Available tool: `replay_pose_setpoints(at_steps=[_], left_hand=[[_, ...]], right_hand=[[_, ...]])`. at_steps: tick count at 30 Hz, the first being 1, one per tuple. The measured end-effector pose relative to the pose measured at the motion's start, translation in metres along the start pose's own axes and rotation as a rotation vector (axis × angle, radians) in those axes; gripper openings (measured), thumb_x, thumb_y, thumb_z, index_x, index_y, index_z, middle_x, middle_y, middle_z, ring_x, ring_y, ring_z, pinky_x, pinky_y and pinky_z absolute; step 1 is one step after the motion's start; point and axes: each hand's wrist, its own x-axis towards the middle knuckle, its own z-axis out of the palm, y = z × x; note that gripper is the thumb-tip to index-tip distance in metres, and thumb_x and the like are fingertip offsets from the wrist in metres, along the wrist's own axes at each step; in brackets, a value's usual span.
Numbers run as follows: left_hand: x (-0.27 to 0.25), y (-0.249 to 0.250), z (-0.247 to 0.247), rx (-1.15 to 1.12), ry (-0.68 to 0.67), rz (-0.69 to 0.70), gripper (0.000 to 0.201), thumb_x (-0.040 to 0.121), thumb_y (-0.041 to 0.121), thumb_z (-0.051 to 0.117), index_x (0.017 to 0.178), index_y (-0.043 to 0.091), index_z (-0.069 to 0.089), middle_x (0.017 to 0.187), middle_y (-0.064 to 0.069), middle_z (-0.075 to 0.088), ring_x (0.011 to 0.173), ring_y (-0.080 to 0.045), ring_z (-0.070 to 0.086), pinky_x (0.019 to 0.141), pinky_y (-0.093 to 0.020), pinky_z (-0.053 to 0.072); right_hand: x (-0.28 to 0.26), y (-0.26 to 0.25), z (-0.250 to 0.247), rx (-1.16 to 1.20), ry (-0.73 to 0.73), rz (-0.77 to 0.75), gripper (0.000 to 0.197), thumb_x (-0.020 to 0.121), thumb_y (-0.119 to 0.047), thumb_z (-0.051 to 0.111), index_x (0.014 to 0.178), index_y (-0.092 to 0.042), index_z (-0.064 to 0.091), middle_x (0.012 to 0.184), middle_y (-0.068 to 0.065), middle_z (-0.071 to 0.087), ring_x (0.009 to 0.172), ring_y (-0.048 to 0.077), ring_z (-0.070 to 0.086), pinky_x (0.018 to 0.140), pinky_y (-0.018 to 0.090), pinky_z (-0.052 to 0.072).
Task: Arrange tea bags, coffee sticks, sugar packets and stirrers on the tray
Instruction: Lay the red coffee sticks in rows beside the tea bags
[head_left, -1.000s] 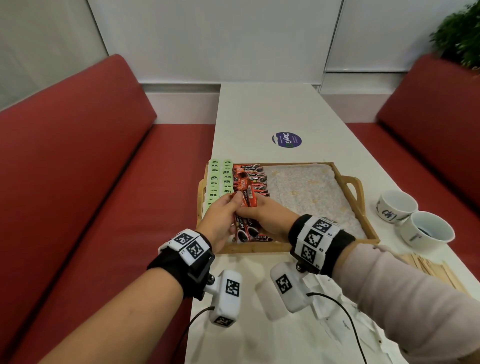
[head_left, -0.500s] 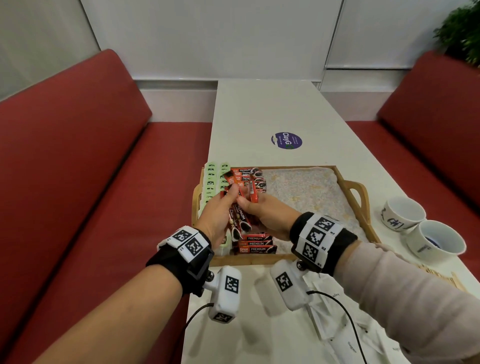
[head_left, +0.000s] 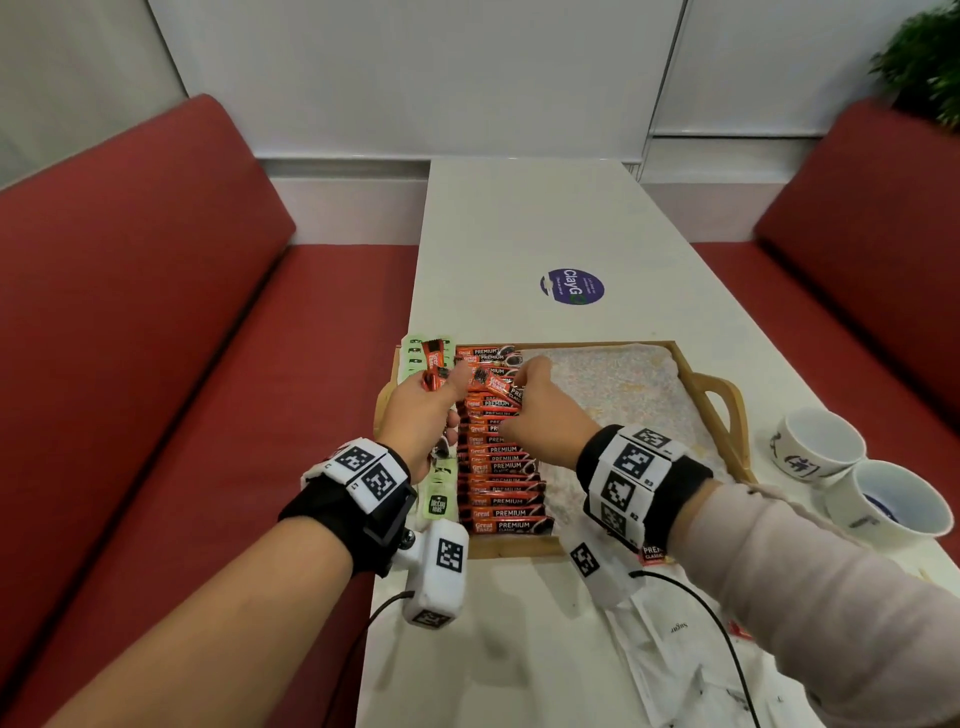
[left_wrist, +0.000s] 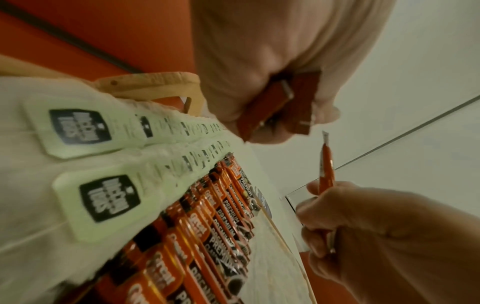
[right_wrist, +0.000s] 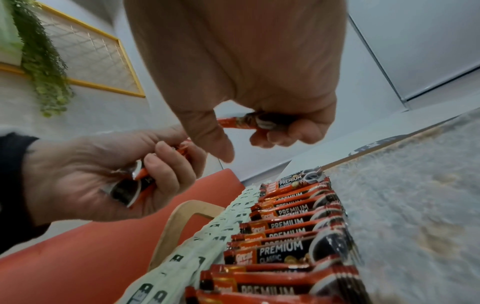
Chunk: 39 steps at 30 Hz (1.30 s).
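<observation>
i see the left hand (head_left: 423, 415) gripping spare coffee sticks (head_left: 434, 371); the right hand (head_left: 540, 410) pinches one stick (head_left: 496, 385) above the row (head_left: 501, 467) in the tray (head_left: 719, 389). i judge them light, slippery and crushable; best held mid-length.

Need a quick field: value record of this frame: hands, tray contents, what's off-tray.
left hand: grips a few red coffee sticks
right hand: pinches one red coffee stick above the row
wooden tray with handles: pale cloth liner, right part bare
pale green tea bags: column along tray's left edge
red coffee stick row: overlapping, beside the tea bags
white ceramic cups: two, on the white table right of the tray
white sugar packets: on the table, near edge
stirrers: not clearly visible
</observation>
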Motion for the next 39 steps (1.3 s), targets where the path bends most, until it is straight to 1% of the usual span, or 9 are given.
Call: replay_pose_setpoints(at_steps=[2,6,7,10,12,16,21,25,39], left_hand=[[0.004,0.0,0.0,0.039,-0.02,0.022,0.024,0.087,0.033,0.066,0.096,0.012,0.057,0.067,0.0,0.049,0.043,-0.005,0.038,0.036,-0.016,0.035],[0.018,0.001,-0.003,0.15,-0.019,0.071,0.016,0.084,0.015,0.071,0.085,0.016,0.054,0.064,0.006,0.052,0.042,-0.003,0.041,0.04,-0.019,0.037],[0.023,0.0,-0.004,0.192,-0.003,0.086,0.016,0.083,0.015,0.071,0.083,0.018,0.055,0.065,0.006,0.054,0.042,-0.003,0.043,0.042,-0.022,0.038],[0.035,-0.003,-0.005,0.232,0.05,0.103,0.017,0.081,0.018,0.073,0.08,0.021,0.056,0.062,0.007,0.056,0.046,-0.008,0.046,0.047,-0.025,0.04],[0.04,-0.003,-0.005,0.237,0.066,0.108,0.016,0.081,0.02,0.073,0.079,0.022,0.057,0.06,0.008,0.056,0.047,-0.009,0.047,0.048,-0.026,0.04],[0.047,-0.002,-0.004,0.213,0.097,0.11,0.015,0.084,0.022,0.07,0.079,0.02,0.056,0.062,0.007,0.055,0.048,-0.008,0.048,0.048,-0.025,0.041],[0.052,-0.003,-0.007,0.141,0.111,0.088,0.016,0.085,0.017,0.069,0.079,0.019,0.054,0.068,0.003,0.054,0.046,-0.007,0.047,0.046,-0.024,0.042],[0.054,-0.004,-0.009,0.122,0.114,0.085,0.017,0.085,0.015,0.068,0.079,0.018,0.052,0.067,0.003,0.053,0.044,-0.004,0.046,0.045,-0.023,0.041],[0.058,-0.008,-0.011,0.115,0.112,0.048,0.017,0.085,0.02,0.069,0.082,0.019,0.053,0.07,0.002,0.055,0.05,-0.007,0.048,0.046,-0.023,0.042]], right_hand=[[0.003,0.0,-0.003,-0.042,-0.021,-0.005,0.038,0.085,-0.003,0.055,0.107,-0.013,0.025,0.07,0.001,0.046,0.054,0.013,0.046,0.046,0.024,0.033],[0.014,0.004,-0.006,-0.058,-0.073,-0.025,0.033,0.086,-0.004,0.053,0.104,-0.014,0.026,0.079,0.006,0.053,0.063,0.019,0.053,0.054,0.031,0.041],[0.017,0.005,-0.008,-0.04,-0.082,-0.034,0.029,0.087,-0.006,0.052,0.102,-0.014,0.028,0.078,0.006,0.051,0.064,0.019,0.052,0.056,0.032,0.041],[0.027,0.008,-0.012,-0.005,-0.08,-0.07,0.015,0.093,-0.013,0.05,0.1,-0.012,0.036,0.073,-0.001,0.044,0.06,0.012,0.041,0.055,0.027,0.034],[0.035,0.01,-0.015,-0.039,-0.032,-0.088,0.008,0.096,-0.018,0.05,0.098,-0.012,0.043,0.075,-0.005,0.046,0.067,0.012,0.045,0.058,0.025,0.035],[0.053,0.016,-0.019,-0.061,0.062,-0.054,0.004,0.094,-0.016,0.054,0.092,-0.016,0.05,0.084,-0.007,0.052,0.084,0.015,0.052,0.074,0.026,0.038],[0.07,0.024,-0.017,-0.213,0.128,0.025,0.014,0.087,-0.022,0.064,0.077,-0.024,0.055,0.1,0.002,0.059,0.1,0.022,0.056,0.089,0.037,0.046],[0.072,0.022,-0.01,-0.356,0.177,0.081,0.006,0.085,-0.032,0.068,0.086,-0.028,0.064,0.117,0.003,0.053,0.116,0.023,0.046,0.1,0.042,0.039],[0.084,0.024,0.005,-0.403,0.126,0.064,0.012,0.084,-0.033,0.068,0.095,-0.027,0.066,0.113,0.002,0.054,0.112,0.025,0.049,0.098,0.042,0.04]])
